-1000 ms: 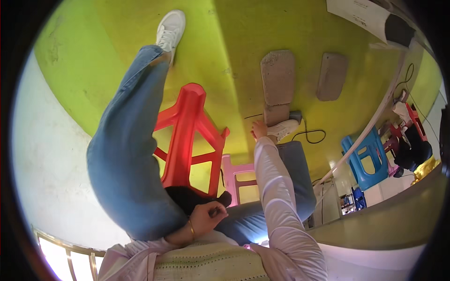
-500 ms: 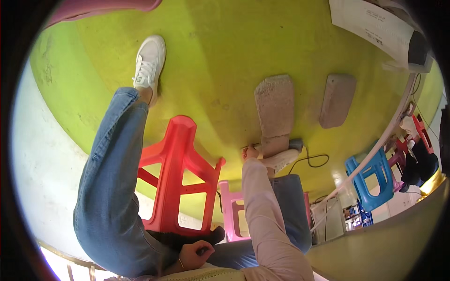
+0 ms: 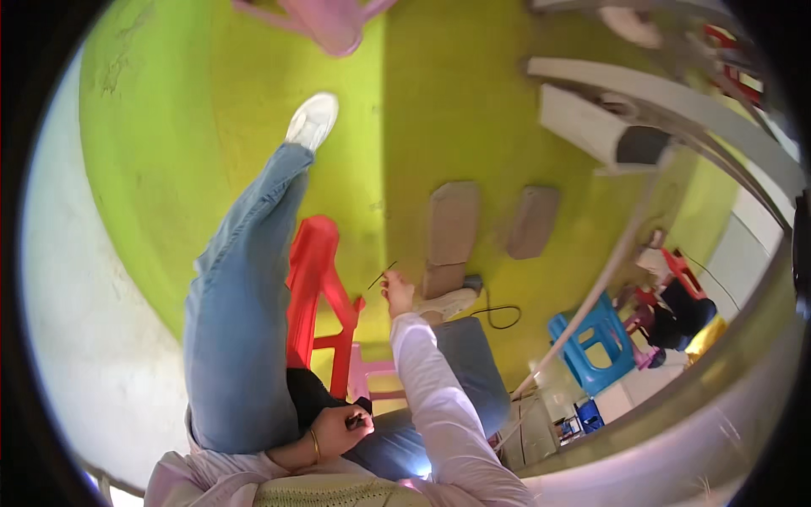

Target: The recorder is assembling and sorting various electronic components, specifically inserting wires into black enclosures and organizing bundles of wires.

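My right hand (image 3: pixel 399 294) reaches out over the floor beside my bent right knee. Its fingertips pinch a thin dark stick (image 3: pixel 382 275), whose kind I cannot make out. Close to my body, my left hand (image 3: pixel 342 433) is curled above my lap, with a bracelet at the wrist. Something small and dark shows inside its fingers, too hidden to name. Left of the right hand stands a red plastic stool (image 3: pixel 314 270), with black cloth (image 3: pixel 306 394) at its near end. Part of a pink stool (image 3: pixel 358 372) shows between my legs.
Two grey-brown slabs (image 3: pixel 454 221) (image 3: pixel 534 221) lie on the green floor. Beside my right shoe (image 3: pixel 448 304), a black cord (image 3: pixel 507 326) runs from a small grey object. A blue stool (image 3: pixel 594 348) stands at right beyond a pale rail; a white box (image 3: pixel 583 122) sits at far right.
My view has shifted, so the floor things appear elsewhere. My right hand has lifted away from beside the shoe, and the thin stick now shows plainly in its fingers. The left hand stays at my lap.
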{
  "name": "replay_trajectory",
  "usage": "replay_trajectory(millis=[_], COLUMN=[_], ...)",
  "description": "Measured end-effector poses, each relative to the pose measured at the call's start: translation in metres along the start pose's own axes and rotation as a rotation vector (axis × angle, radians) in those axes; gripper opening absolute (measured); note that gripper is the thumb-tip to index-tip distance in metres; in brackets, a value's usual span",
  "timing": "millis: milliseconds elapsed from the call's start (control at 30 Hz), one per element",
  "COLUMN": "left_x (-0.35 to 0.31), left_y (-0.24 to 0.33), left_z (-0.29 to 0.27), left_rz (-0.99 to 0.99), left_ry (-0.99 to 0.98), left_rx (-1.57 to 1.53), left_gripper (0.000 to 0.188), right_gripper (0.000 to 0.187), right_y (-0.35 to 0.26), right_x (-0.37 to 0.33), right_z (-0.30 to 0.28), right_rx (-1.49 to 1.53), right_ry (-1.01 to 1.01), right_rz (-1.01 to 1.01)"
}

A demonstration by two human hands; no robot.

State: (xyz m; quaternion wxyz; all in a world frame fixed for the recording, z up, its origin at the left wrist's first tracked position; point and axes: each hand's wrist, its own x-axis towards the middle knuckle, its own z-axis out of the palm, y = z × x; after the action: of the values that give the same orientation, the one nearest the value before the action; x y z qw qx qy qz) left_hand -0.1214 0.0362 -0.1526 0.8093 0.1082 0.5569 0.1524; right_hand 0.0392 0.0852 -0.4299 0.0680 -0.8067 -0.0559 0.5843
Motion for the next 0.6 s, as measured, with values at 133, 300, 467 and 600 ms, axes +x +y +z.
replay_trajectory(millis=[133,300,467,600], left_x=[-0.009,-0.027,-0.06,-0.118], left_y=[-0.009,0.011,0.029,0.041], left_z=[-0.017,-0.048,-0.049,-0.024], left_rz=[0.233,0.29,0.558,0.473], left_ry=[0.058,0.336,0.256,0.164], left_rx=[0.025,-0.354,0.05,0.107], left_gripper=[0.008,0.014,0.011,0.012], right_gripper=[0.014,0.016,0.014,0.01], right_y=[-0.035,-0.061,-0.054,-0.038], right_x=[-0.072,-0.215,-0.326,-0.384], right_z=[0.0,0.001,-0.007,-0.037], right_rx=[-0.162,-0.395,-0.094,0.185], right_ry=[-0.099,-0.324,-0.454,-0.671], right_rz=[-0.225,-0.743,-0.817,-0.794])
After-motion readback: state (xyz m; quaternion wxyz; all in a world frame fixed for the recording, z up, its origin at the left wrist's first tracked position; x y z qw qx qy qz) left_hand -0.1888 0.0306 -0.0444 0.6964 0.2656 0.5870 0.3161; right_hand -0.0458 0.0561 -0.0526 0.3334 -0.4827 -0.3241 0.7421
